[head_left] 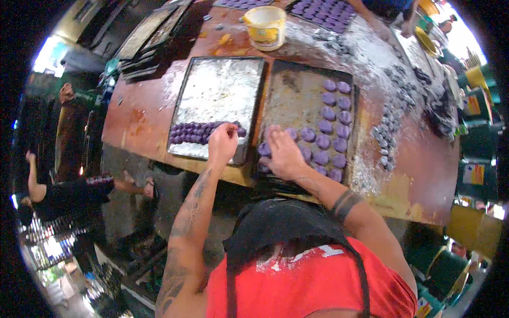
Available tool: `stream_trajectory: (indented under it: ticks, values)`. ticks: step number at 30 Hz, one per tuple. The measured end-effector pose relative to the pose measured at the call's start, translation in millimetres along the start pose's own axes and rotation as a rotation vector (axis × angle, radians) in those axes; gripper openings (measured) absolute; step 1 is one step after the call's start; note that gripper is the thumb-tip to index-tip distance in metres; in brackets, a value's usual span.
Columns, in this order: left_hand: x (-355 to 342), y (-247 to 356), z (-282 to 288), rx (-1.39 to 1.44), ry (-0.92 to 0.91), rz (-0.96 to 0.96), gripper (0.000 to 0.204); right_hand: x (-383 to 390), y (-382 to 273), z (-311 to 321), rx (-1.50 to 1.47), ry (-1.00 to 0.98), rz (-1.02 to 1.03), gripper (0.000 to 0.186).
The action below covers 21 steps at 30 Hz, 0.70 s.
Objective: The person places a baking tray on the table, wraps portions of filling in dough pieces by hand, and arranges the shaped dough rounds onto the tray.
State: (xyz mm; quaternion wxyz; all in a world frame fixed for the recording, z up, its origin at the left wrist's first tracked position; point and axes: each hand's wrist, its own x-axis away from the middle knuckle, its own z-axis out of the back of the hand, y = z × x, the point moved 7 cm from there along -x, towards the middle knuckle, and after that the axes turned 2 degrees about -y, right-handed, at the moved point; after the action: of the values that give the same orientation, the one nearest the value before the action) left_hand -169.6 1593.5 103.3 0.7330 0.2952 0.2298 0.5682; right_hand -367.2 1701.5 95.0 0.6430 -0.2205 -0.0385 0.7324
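On the left metal tray [217,87], rows of small purple dough balls [192,133] lie packed together near its front edge. My left hand [223,142] is over their right end, its fingers curled into a pinch; whatever is between the fingertips is hidden. On the darker right tray [297,95], flattened purple dough rounds [322,141] lie in spaced rows along the right side and the near end. My right hand [286,155] is spread over the near left of these rounds, fingers stretched out, covering some of them.
A yellow-and-white bucket [265,31] stands beyond the trays. White powder and dark dusty lumps [391,114] cover the table's right side. Farther off are another tray of purple rounds [324,13], stacked trays [151,37] and a person's arm [371,16]. Another person [79,192] is at left.
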Motion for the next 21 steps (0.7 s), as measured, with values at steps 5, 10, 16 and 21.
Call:
stream_trajectory:
  ticks: [5,10,16,21]
  values:
    - [-13.6,0.9,-38.7,-0.548,-0.083,-0.307,0.013,-14.1,57.5,52.0,-0.217,-0.111,-0.175,0.048]
    - [-7.3,23.8,-34.3,0.396,-0.075,0.077,0.012,136.9,240.2,153.9,0.303,0.095,-0.792,0.030]
    - [12.9,86.7,-108.5,1.315,-0.299,0.374,0.027,212.8,273.3,155.8,0.617,0.152,-0.753,0.030]
    - [22.0,151.6,-131.6,0.933,-0.384,0.329,0.031,94.8,150.9,138.9,-0.645,0.358,-0.529,0.029]
